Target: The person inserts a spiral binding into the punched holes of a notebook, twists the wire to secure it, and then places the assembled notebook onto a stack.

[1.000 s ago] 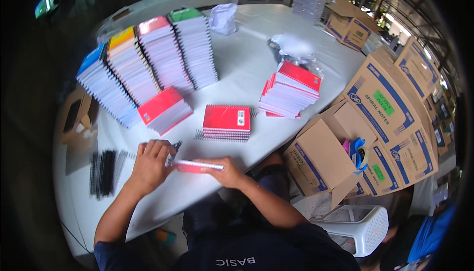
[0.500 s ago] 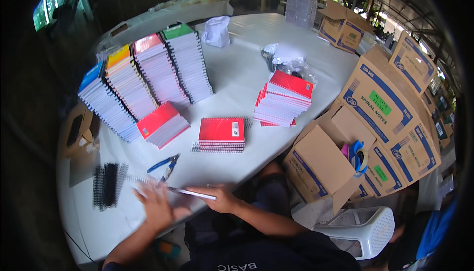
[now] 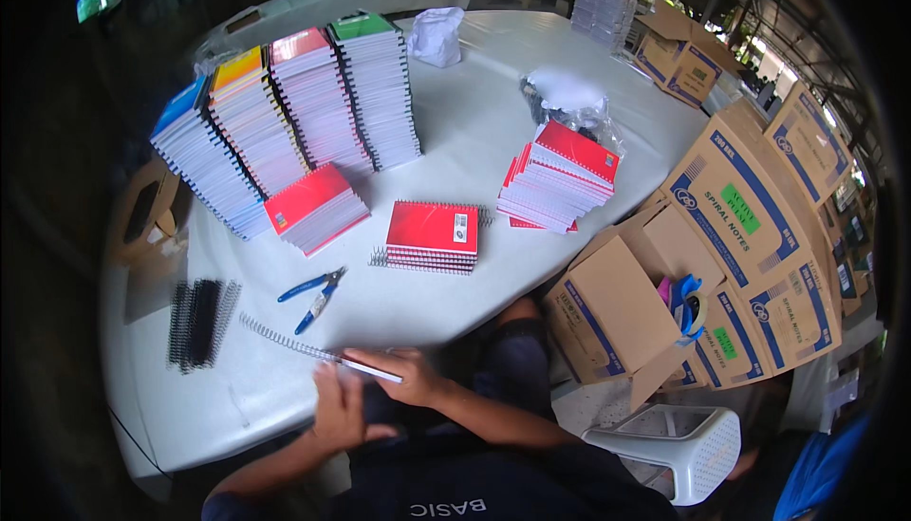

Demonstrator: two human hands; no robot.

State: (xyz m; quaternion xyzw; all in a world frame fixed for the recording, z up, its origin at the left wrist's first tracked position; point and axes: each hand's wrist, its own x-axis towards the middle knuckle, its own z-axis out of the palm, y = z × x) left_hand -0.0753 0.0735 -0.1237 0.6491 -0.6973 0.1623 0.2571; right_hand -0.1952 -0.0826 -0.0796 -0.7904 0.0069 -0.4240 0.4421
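My right hand (image 3: 410,379) grips a small thin notebook (image 3: 372,366), seen almost edge-on with its white page edge showing. A black wire spiral coil (image 3: 285,339) runs out from the notebook's left end over the tabletop. My left hand (image 3: 334,409) is just below the coil, its fingers stretched out, somewhat blurred, and its thumb apart; whether the fingertips touch the coil is unclear. Beyond the coil lie blue-handled cutting pliers (image 3: 313,299). A bundle of loose black coils (image 3: 201,325) rests on the left. A stack of red notebooks with coils (image 3: 432,234) sits farther in.
Tall stacks of notebooks with blue, yellow, pink and green covers (image 3: 285,103) stand at the far left, a red pile (image 3: 318,208) before them. Another red pile (image 3: 560,179) is at right, near clear plastic wrapping (image 3: 574,94). Cardboard boxes (image 3: 607,317) and a white stool (image 3: 683,450) flank the table.
My left hand has moved right and down, toward the notebook, baring more of the coil. The right hand still holds the notebook. The whole view has shifted slightly.
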